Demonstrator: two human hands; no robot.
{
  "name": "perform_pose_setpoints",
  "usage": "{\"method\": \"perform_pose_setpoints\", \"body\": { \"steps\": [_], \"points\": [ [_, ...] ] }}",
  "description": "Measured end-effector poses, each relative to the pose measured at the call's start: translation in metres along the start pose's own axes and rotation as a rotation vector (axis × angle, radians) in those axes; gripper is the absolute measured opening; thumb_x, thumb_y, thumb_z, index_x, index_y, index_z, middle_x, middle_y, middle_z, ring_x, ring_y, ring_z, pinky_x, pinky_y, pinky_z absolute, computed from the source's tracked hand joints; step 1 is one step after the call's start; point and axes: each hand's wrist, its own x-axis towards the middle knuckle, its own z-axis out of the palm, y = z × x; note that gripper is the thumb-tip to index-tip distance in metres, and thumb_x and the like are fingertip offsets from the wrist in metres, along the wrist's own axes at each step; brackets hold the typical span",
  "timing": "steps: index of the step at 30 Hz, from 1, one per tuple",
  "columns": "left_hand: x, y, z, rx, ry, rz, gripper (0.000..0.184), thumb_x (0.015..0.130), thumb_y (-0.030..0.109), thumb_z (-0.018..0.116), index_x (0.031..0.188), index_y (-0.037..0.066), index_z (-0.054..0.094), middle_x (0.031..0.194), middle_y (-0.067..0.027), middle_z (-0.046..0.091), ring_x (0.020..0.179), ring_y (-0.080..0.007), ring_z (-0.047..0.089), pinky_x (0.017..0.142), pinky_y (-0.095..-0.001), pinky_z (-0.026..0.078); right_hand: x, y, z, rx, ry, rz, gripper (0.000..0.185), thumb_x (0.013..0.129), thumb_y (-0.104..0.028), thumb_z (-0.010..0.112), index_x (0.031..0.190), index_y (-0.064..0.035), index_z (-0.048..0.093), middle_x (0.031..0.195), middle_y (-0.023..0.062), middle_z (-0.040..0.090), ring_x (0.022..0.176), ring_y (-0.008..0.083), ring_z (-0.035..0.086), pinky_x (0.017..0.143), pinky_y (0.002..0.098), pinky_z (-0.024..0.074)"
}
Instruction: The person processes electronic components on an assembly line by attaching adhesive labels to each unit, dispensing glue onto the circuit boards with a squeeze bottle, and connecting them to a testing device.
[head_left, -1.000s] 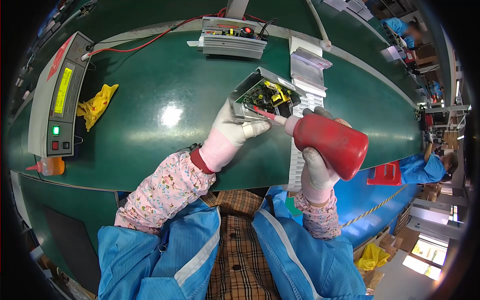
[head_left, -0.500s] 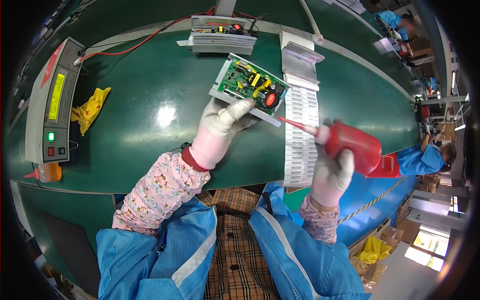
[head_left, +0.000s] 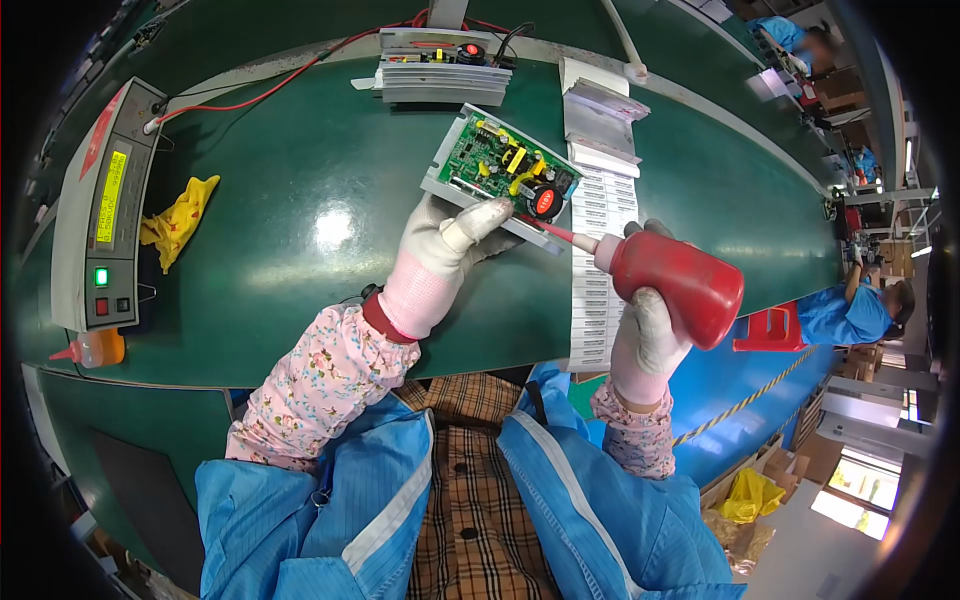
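Observation:
My left hand (head_left: 445,245), in a white and pink glove, is closed on the lower edge of a circuit board (head_left: 500,165) set in a metal frame. The board is held tilted above the green table, its yellow parts and round black part with a red label facing up. In my gloved right hand (head_left: 648,345) is a red squeeze bottle (head_left: 680,285), lying on its side with the nozzle pointing left. The nozzle tip reaches the board's lower right edge, beside my left thumb; whether it touches cannot be made out.
A strip of printed labels (head_left: 603,270) lies right of the board, with metal pieces (head_left: 605,115) at its far end. Behind stands another heatsink unit (head_left: 445,80). On the left are a test meter (head_left: 110,210), a yellow cloth (head_left: 180,222) and an orange bottle (head_left: 100,348). A co-worker (head_left: 845,315) sits far right.
My right hand has brought the red bottle left and slightly up, so its nozzle has come from just off the board to its edge. My left hand and the board have hardly moved.

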Motion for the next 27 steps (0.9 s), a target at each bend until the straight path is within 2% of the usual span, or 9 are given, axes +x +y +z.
{"method": "perform_pose_setpoints", "body": {
  "steps": [6,11,16,20,21,25,26,27],
  "points": [
    [-0.001,0.001,-0.001,-0.029,-0.001,-0.018,0.031,0.095,0.013,0.068,0.12,-0.004,0.061,0.108,-0.016,0.069,0.094,-0.0245,0.07,0.087,-0.0366,0.058,-0.002,0.006,0.002,0.051,0.017,-0.003,0.065,0.083,-0.003,0.076,0.14,-0.0086,0.045,0.138,0.0238,0.053,0.128,0.0432,0.055,0.109,0.0559,0.0451],
    [0.002,0.005,-0.004,-0.04,-0.027,-0.072,0.044,0.093,0.011,0.07,0.13,-0.003,0.054,0.116,-0.0168,0.066,0.098,-0.024,0.068,0.086,-0.0337,0.056,-0.002,0.006,0.004,0.045,0.038,0.016,0.064,0.084,-0.005,0.075,0.14,-0.0076,0.044,0.139,0.0243,0.052,0.129,0.0426,0.055,0.109,0.0555,0.0456],
    [0.008,0.004,-0.009,-0.249,-0.138,-0.079,0.049,0.092,0.013,0.073,0.134,-0.003,0.053,0.119,-0.0182,0.066,0.105,-0.0268,0.067,0.091,-0.0372,0.055,-0.003,0.003,0.012,0.328,0.171,0.134,0.065,0.085,-0.007,0.076,0.141,-0.0063,0.043,0.14,0.0248,0.051,0.129,0.0408,0.055,0.11,0.0545,0.0462],
    [0.01,0.0,-0.019,-0.53,-0.446,-0.135,0.069,0.09,0.012,0.074,0.149,0.002,0.041,0.136,-0.0161,0.062,0.118,-0.033,0.063,0.103,-0.047,0.052,0.006,-0.011,0.009,1.267,0.251,0.534,0.065,0.087,-0.012,0.075,0.142,-0.0059,0.04,0.144,0.0236,0.049,0.132,0.0394,0.053,0.113,0.0549,0.0445],
    [0.01,0.001,-0.021,-0.525,-0.447,-0.134,0.069,0.09,0.012,0.074,0.149,0.002,0.041,0.136,-0.0161,0.062,0.118,-0.033,0.063,0.103,-0.047,0.052,0.008,-0.017,0.009,1.272,0.249,0.533,0.065,0.087,-0.012,0.075,0.142,-0.0059,0.04,0.144,0.0236,0.049,0.132,0.0394,0.053,0.113,0.0549,0.0445],
    [0.004,0.002,-0.025,-0.496,-0.438,-0.151,0.095,0.078,0.003,0.083,0.157,0.007,0.03,0.142,-0.0155,0.058,0.122,-0.0345,0.061,0.106,-0.0485,0.051,0.019,-0.049,0.005,1.839,0.078,0.534,0.067,0.088,-0.016,0.074,0.144,-0.0054,0.039,0.145,0.0219,0.047,0.136,0.0378,0.048,0.116,0.0563,0.0422],
    [0.003,0.004,-0.027,-0.495,-0.445,-0.154,0.095,0.078,0.003,0.083,0.157,0.007,0.03,0.142,-0.0155,0.058,0.122,-0.0345,0.061,0.106,-0.0485,0.051,0.018,-0.048,0.002,1.838,0.076,0.526,0.067,0.088,-0.016,0.074,0.144,-0.0054,0.039,0.145,0.0219,0.047,0.136,0.0378,0.048,0.116,0.0563,0.0422],
    [0.002,0.006,-0.031,-0.332,-0.463,-0.107,0.088,0.076,0.002,0.084,0.151,0.006,0.038,0.139,-0.0149,0.061,0.12,-0.0314,0.063,0.105,-0.0465,0.052,0.017,-0.045,-0.002,1.521,0.117,0.392,0.068,0.087,-0.015,0.075,0.144,-0.0057,0.039,0.145,0.0217,0.048,0.137,0.0381,0.048,0.115,0.0565,0.0425]
  ]
}}
